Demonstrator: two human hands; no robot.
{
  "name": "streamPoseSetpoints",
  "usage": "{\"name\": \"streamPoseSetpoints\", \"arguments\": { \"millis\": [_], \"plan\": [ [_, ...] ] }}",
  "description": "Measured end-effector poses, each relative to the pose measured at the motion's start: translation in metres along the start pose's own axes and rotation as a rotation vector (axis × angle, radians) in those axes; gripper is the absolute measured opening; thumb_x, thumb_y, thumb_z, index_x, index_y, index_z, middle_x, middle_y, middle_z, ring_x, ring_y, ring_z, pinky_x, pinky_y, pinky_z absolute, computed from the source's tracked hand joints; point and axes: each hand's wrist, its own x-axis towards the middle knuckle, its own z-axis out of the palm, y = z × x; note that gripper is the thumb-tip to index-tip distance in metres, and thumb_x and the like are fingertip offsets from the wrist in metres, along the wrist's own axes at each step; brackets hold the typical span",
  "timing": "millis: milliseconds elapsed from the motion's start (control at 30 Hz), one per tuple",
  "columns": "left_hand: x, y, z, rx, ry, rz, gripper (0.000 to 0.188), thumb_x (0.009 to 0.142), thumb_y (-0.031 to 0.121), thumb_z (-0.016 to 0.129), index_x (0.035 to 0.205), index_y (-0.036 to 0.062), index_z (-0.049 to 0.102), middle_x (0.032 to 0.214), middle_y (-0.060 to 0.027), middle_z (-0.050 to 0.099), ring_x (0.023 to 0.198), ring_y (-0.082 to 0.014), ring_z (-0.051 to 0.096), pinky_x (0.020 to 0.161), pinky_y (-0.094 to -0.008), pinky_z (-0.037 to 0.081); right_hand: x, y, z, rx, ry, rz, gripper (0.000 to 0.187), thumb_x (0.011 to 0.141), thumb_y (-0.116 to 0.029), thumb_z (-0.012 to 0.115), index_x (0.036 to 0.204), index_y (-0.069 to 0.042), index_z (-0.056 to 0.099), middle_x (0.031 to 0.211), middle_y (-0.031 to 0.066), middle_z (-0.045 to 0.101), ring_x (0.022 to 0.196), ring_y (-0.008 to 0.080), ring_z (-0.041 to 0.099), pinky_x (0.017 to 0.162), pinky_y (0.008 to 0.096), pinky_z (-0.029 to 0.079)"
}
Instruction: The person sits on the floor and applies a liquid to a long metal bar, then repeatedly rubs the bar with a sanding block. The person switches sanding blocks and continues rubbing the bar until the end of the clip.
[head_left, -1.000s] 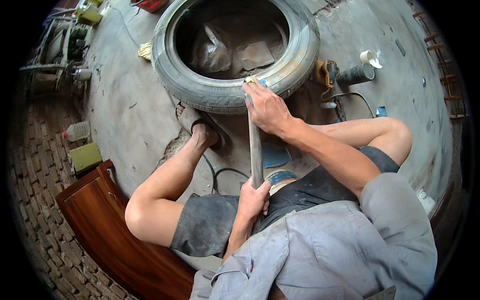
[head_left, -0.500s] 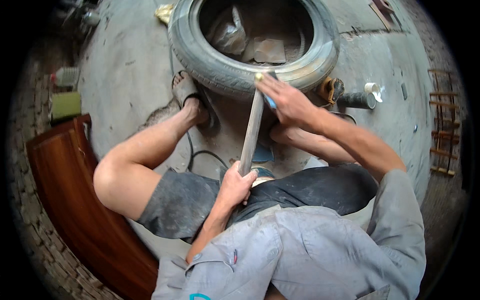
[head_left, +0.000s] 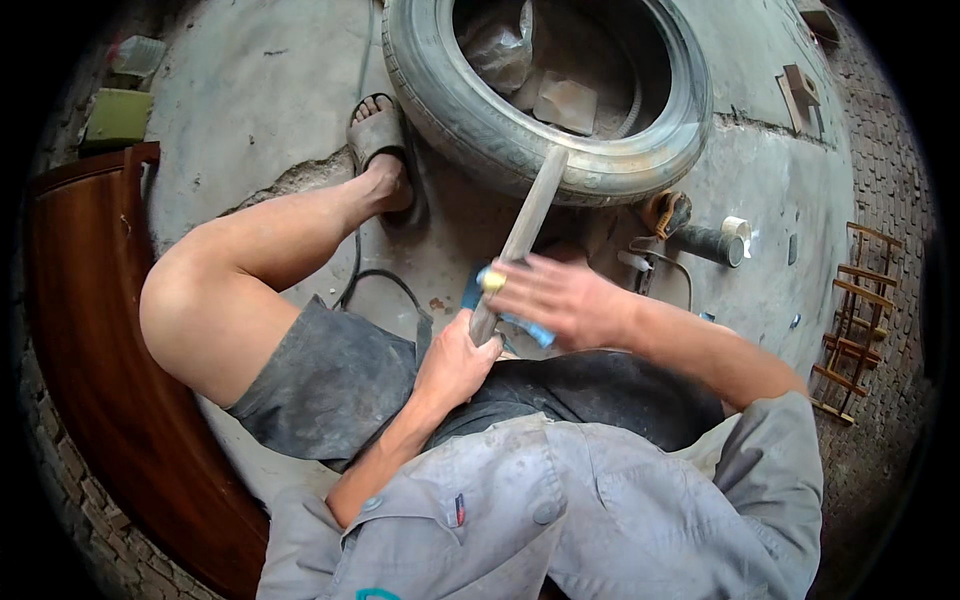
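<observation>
One long flat metal bar runs from the person's lap up to one grey tyre lying flat on the concrete floor; its far end rests on the tyre's near sidewall. The left hand is wrapped tight round the bar's lower end. The right hand, blurred, lies with fingers stretched along the bar's middle, touching a blue object I cannot make out. The bar's tip seems to sit on the rubber rather than under it, so the work looks barely begun. Right of the tyre lies one dark cylinder; left of it, one sandalled foot.
</observation>
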Motion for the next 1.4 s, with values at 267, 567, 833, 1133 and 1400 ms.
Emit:
{"name": "streamPoseSetpoints", "arguments": {
  "millis": [267, 567, 833, 1133, 1400],
  "plan": [
    [0.0, -0.005, 0.009, 0.08, 0.095, 0.028, 0.044, 0.092, 0.032, 0.076, 0.113, -0.0044, 0.062, 0.1, -0.0335, 0.07, 0.099, -0.0506, 0.069, 0.083, -0.0514, 0.053, 0.007, -0.002, -0.004, -0.01, -0.031, 0.092, 0.071, 0.072, -0.009, 0.077, 0.14, -0.003, 0.059, 0.147, 0.0184, 0.06, 0.143, 0.0373, 0.051, 0.12, 0.0473, 0.044],
    [-0.001, -0.008, 0.01, 0.049, 0.088, 0.067, 0.044, 0.092, 0.033, 0.078, 0.11, -0.004, 0.062, 0.102, -0.0318, 0.071, 0.1, -0.0481, 0.07, 0.082, -0.051, 0.054, 0.005, 0.015, -0.003, -0.183, -0.022, 0.136, 0.082, 0.067, -0.017, 0.085, 0.143, -0.003, 0.057, 0.147, 0.0194, 0.059, 0.146, 0.0361, 0.049, 0.115, 0.0481, 0.049],
    [0.003, -0.004, 0.0, -0.014, -0.034, 0.019, 0.041, 0.094, 0.027, 0.072, 0.114, -0.0058, 0.059, 0.09, -0.0273, 0.072, 0.071, -0.0386, 0.071, 0.063, -0.047, 0.055, -0.015, 0.093, -0.028, -0.335, 0.071, 0.329, 0.083, 0.065, -0.008, 0.08, 0.144, -0.003, 0.056, 0.152, 0.02, 0.055, 0.143, 0.0369, 0.052, 0.123, 0.0465, 0.041],
    [0.004, 0.003, -0.011, -0.318, -0.192, -0.138, 0.024, 0.094, 0.014, 0.067, 0.11, -0.0015, 0.058, 0.066, -0.002, 0.054, 0.043, -0.0109, 0.05, 0.036, -0.0302, 0.04, -0.006, 0.064, -0.016, -0.224, 0.114, 0.262, 0.085, 0.067, -0.019, 0.086, 0.145, 0.001, 0.056, 0.152, 0.0211, 0.056, 0.145, 0.0342, 0.052, 0.122, 0.0521, 0.041],
    [0.004, 0.002, -0.011, -0.369, -0.262, -0.172, 0.026, 0.094, 0.012, 0.065, 0.114, -0.0022, 0.057, 0.068, -0.0017, 0.054, 0.043, -0.0101, 0.049, 0.036, -0.0294, 0.04, -0.006, 0.009, 0.001, -0.012, 0.001, 0.038, 0.086, 0.06, -0.012, 0.079, 0.142, -0.001, 0.06, 0.153, 0.0204, 0.055, 0.146, 0.034, 0.05, 0.126, 0.051, 0.037]
  ]
}}
